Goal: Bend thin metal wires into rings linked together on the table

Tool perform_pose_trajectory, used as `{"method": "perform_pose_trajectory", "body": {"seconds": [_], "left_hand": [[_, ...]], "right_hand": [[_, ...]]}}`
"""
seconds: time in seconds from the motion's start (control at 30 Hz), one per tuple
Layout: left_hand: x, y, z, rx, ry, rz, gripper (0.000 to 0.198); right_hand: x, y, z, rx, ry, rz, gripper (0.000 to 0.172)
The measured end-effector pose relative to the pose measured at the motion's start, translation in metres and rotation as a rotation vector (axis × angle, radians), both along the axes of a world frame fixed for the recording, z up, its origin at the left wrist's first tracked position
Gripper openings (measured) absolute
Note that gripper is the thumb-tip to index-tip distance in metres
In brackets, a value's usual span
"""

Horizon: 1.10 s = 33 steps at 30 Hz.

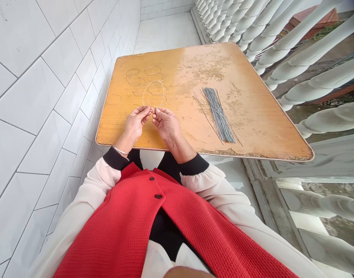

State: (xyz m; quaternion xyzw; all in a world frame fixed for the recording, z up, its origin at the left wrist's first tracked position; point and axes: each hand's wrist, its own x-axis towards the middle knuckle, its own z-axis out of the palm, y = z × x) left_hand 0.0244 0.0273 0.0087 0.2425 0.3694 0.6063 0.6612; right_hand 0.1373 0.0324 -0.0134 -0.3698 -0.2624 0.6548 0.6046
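A thin wire ring stands up above my fingers, its two ends meeting low between my hands. My left hand pinches one end between thumb and fingertips. On the other end, my right hand is closed in a similar pinch, close beside the left. Behind the held ring, several thin wire rings lie on the wooden tabletop, some overlapping. To the right of my hands lies a bundle of straight grey wires, with a few loose ones at its sides.
The worn wooden table has peeled patches and a chipped front edge. White tiled wall runs close along the left. A balustrade of white posts borders the right side.
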Motion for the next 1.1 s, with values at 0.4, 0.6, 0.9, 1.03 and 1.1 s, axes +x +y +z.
{"method": "perform_pose_trajectory", "body": {"seconds": [0.4, 0.6, 0.9, 1.03, 1.1], "left_hand": [[-0.023, -0.003, 0.004, 0.020, 0.154, -0.055, 0.008], [-0.052, 0.008, 0.008, 0.253, 0.611, 0.187, 0.008], [-0.061, 0.030, 0.052, 0.535, 1.055, -0.008, 0.026], [-0.058, 0.038, 0.043, 0.531, 1.160, -0.075, 0.006], [-0.057, 0.040, 0.036, 0.546, 1.222, -0.085, 0.015]], "right_hand": [[0.010, -0.003, 0.008, -0.024, -0.074, -0.008, 0.016], [0.021, -0.008, 0.007, 0.046, -0.166, 0.069, 0.016], [0.037, -0.010, 0.012, 0.232, -0.276, 0.223, 0.012], [0.035, -0.007, 0.008, 0.251, -0.390, 0.236, 0.011], [0.034, -0.004, 0.006, 0.294, -0.563, 0.180, 0.007]]}}
